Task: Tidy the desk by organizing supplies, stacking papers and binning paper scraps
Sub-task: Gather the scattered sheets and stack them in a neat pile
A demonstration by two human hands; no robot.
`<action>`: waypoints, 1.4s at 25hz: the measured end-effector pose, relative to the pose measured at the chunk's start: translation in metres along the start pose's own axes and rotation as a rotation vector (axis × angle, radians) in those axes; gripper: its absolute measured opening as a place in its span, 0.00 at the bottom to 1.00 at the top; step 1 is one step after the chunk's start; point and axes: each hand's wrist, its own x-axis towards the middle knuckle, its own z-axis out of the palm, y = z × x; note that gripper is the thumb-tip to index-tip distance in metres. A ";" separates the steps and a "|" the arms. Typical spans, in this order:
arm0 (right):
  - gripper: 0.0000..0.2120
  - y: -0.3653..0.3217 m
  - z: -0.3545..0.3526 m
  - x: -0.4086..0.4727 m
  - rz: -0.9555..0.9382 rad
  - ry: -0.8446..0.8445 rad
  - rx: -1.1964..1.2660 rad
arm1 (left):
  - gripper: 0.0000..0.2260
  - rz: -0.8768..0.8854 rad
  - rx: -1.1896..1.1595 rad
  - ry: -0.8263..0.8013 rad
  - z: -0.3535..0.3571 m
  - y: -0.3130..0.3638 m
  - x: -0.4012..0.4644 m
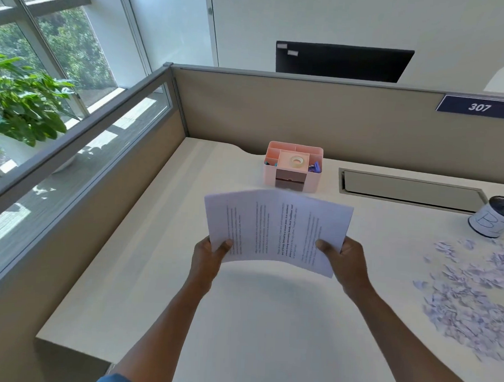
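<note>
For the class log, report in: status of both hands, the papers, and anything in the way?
Left hand and right hand grip the papers, held above the desk. Paper scraps unbinned, right. Nothing blocking.

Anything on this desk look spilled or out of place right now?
Yes: torn paper scraps lie scattered across the desk at the right, outside the mesh bin standing just behind them.

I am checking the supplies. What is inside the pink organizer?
The pink organizer holds a tape roll in the middle and blue clips at right. Its walls hide the compartment bottoms.
</note>
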 end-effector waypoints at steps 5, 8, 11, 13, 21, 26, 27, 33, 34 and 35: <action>0.06 0.037 0.015 -0.017 0.053 0.027 -0.087 | 0.06 -0.070 0.110 0.047 0.005 -0.030 -0.016; 0.07 0.048 0.014 -0.019 0.069 0.054 -0.135 | 0.05 -0.092 0.123 0.080 0.004 -0.033 -0.017; 0.07 0.048 0.014 -0.019 0.080 0.029 -0.116 | 0.05 -0.103 0.129 0.085 0.005 -0.031 -0.015; 0.07 0.048 0.015 -0.019 0.071 0.008 -0.141 | 0.06 -0.108 0.138 0.094 0.006 -0.031 -0.013; 0.08 0.046 0.016 -0.019 0.079 0.005 -0.139 | 0.06 -0.129 0.166 0.079 0.010 -0.038 -0.009; 0.07 0.041 0.016 -0.017 0.198 -0.108 0.056 | 0.14 -0.080 0.202 0.196 0.005 -0.025 0.000; 0.07 0.040 0.017 -0.018 0.220 -0.126 0.114 | 0.21 -0.067 0.210 0.231 0.004 -0.024 -0.001; 0.08 0.035 0.032 -0.027 0.322 -0.039 0.426 | 0.35 -0.310 -0.269 0.225 0.025 -0.032 -0.021; 0.09 0.036 0.036 -0.030 0.338 -0.037 0.464 | 0.31 -0.328 -0.347 0.139 0.031 -0.031 -0.025; 0.09 0.036 0.040 -0.033 0.351 -0.037 0.497 | 0.28 -0.319 -0.394 0.041 0.037 -0.030 -0.029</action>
